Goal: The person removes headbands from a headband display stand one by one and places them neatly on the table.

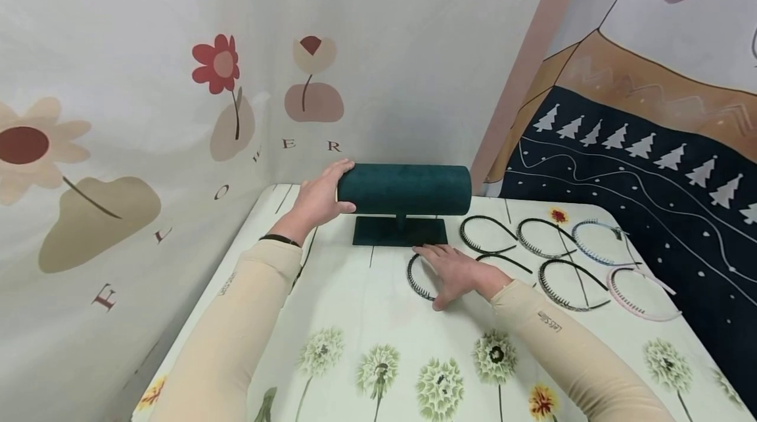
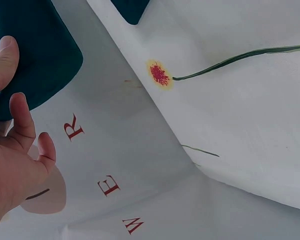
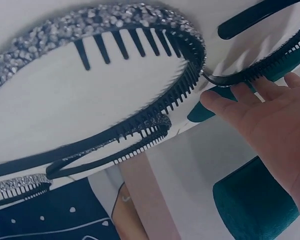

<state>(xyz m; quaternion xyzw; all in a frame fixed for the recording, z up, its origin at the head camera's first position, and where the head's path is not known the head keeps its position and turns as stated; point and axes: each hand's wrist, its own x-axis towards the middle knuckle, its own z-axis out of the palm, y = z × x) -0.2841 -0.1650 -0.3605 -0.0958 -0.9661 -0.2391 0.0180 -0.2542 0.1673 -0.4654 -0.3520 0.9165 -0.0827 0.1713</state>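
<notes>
A dark green velvet roll (image 1: pixel 408 188) lies level on its post, above a flat green base (image 1: pixel 378 231). My left hand (image 1: pixel 319 195) grips its left end, fingers over the top and thumb at the front. In the left wrist view the thumb presses the green cloth (image 2: pixel 40 60). Below the base, my right hand (image 1: pixel 455 271) spreads over a black toothed headband (image 1: pixel 414 282), hiding part of it. The right wrist view has the fingers extended, their tips at the toothed band (image 3: pixel 282 59). A second black headband (image 1: pixel 508 257) lies just behind that hand.
More headbands lie to the right: black ones (image 1: pixel 467 234), one with dark stones (image 1: pixel 550 287), a blue one (image 1: pixel 585 248) and a pink one (image 1: pixel 627 300). A stone-covered headband (image 3: pixel 110 20) looms close in the right wrist view. Printed cloth walls border the flower-patterned table (image 1: pixel 343 304).
</notes>
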